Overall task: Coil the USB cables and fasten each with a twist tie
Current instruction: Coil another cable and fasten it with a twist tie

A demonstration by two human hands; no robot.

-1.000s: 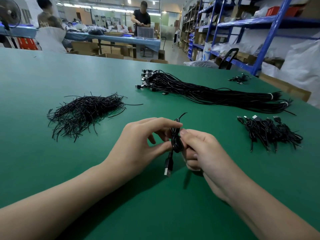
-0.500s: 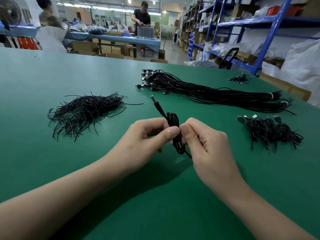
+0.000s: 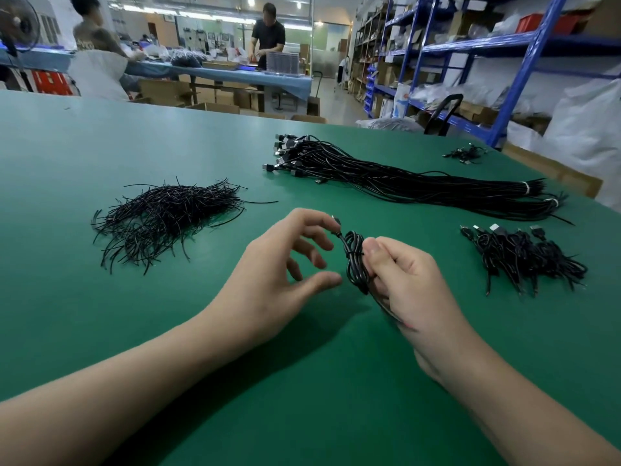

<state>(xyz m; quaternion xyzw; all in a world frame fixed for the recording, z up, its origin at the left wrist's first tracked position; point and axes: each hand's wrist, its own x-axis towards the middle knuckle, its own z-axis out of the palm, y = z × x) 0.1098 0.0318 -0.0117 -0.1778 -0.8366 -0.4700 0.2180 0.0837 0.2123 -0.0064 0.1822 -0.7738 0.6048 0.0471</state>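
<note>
A coiled black USB cable (image 3: 355,260), cinched at its middle by a twist tie, is gripped in my right hand (image 3: 406,284) just above the green table (image 3: 100,331). One plug end sticks up and to the left from the coil. My left hand (image 3: 289,264) hovers beside the coil with fingers spread and relaxed; its index fingertip is close to the plug end. Loose black twist ties (image 3: 161,216) lie in a pile at the left. A long bundle of straight USB cables (image 3: 403,183) stretches across the back. Several tied coils (image 3: 524,257) are heaped at the right.
A few more cable pieces (image 3: 465,153) lie near the table's far right corner. Blue shelving (image 3: 504,62) with boxes and bags stands to the right. Two people work at a blue table (image 3: 235,75) in the background.
My left hand has let go of the coil and opened, drawing a little to the left. My right hand now holds the coil alone.
</note>
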